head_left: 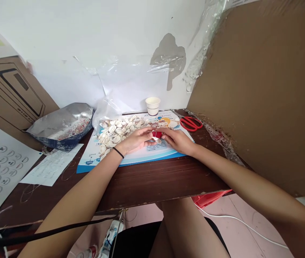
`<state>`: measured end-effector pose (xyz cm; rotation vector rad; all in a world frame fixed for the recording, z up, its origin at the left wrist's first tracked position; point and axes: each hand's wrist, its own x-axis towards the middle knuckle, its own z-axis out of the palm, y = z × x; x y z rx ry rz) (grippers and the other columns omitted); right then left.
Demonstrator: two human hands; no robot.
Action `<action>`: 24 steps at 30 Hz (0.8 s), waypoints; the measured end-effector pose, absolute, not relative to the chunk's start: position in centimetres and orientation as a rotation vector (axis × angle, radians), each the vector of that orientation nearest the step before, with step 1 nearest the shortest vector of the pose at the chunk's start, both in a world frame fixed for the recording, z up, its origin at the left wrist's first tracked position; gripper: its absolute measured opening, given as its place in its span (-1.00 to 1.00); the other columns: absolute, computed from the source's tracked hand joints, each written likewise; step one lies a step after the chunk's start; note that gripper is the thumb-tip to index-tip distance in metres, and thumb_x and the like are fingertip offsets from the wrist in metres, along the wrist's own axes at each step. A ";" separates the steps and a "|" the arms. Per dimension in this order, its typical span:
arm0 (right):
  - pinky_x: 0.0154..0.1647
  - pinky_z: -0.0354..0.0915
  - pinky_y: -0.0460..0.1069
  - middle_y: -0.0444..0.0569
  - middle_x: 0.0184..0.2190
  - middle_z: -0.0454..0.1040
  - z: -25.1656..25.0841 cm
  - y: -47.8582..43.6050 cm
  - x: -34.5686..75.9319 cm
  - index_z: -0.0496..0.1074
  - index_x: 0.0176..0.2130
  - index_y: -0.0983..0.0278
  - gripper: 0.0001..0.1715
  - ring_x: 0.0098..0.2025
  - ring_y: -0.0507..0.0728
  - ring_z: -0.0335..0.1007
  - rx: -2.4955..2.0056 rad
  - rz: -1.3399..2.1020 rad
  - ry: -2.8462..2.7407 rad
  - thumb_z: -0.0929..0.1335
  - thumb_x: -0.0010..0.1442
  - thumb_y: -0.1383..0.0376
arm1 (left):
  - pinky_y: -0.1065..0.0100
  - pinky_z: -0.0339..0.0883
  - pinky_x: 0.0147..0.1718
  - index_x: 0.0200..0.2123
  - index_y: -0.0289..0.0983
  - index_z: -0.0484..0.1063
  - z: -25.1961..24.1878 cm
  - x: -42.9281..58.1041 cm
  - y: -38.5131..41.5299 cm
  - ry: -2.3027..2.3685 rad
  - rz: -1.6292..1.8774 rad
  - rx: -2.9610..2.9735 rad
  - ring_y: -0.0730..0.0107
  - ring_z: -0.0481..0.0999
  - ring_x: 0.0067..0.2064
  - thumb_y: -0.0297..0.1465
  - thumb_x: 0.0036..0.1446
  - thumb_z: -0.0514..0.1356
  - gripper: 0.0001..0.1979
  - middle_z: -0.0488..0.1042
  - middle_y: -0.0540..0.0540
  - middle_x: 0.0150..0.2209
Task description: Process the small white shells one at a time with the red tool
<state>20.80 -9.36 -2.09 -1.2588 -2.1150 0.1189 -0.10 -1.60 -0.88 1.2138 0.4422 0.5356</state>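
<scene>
A small glossy red object (157,134), its kind unclear, sits between my two hands above the printed sheet (141,159). My left hand (136,139), with a black band at the wrist, has its thumb and fingertips closed on the red object's left end. From the other side, my right hand (178,139) pinches its right end with thumb and forefinger. Many pale seashells (117,130) lie in a loose heap beyond and to the left of my left hand. A few more shells show just under the red object, partly hidden by the fingers.
A white paper cup (153,106) stands at the back by the wall. Red-handled scissors (190,123) lie to the right. On the left is an open bag (63,127) of small beads beside a paper slip (52,166). Cardboard (262,100) walls the right side; the table's front edge is near.
</scene>
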 end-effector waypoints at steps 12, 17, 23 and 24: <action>-0.03 0.44 0.04 -0.03 -0.01 0.57 -1.9 -8.3 21.7 0.42 0.10 0.18 -0.59 -0.02 0.13 0.53 -1.303 -0.013 -2.056 0.19 0.35 0.37 | 0.19 0.46 -0.02 -0.05 -0.22 0.54 -0.3 0.1 -1.8 0.538 0.689 1.080 0.37 0.52 -0.16 -0.45 0.07 0.33 -0.68 0.53 -0.12 -0.12; 0.00 0.44 0.04 -0.01 0.06 0.52 -1.5 -8.4 21.7 0.36 0.17 0.18 -0.58 0.03 0.12 0.50 -1.322 0.010 -1.980 0.17 0.39 0.31 | 0.17 0.45 -0.02 -0.05 -0.23 0.54 -0.4 0.4 -1.8 0.542 0.697 1.070 0.36 0.51 -0.15 -0.49 0.09 0.32 -0.68 0.55 -0.10 -0.15; 0.06 0.42 0.05 -0.03 0.04 0.54 -1.3 -8.7 21.3 0.41 0.11 0.17 -0.62 0.06 0.10 0.49 -1.133 0.130 -2.077 0.21 0.37 0.31 | 0.17 0.39 0.06 -0.04 -0.23 0.54 -0.5 0.4 -1.8 0.521 0.703 1.089 0.33 0.49 -0.04 -0.45 0.13 0.30 -0.70 0.51 -0.11 0.02; 0.06 0.42 0.05 -0.03 0.02 0.55 -1.3 -8.8 21.4 0.43 0.10 0.18 -0.63 0.05 0.10 0.49 -1.125 0.133 -2.072 0.21 0.37 0.32 | 0.17 0.40 0.05 -0.04 -0.23 0.54 -0.5 0.4 -1.8 0.536 0.708 1.085 0.33 0.49 -0.05 -0.44 0.13 0.30 -0.71 0.52 -0.11 -0.01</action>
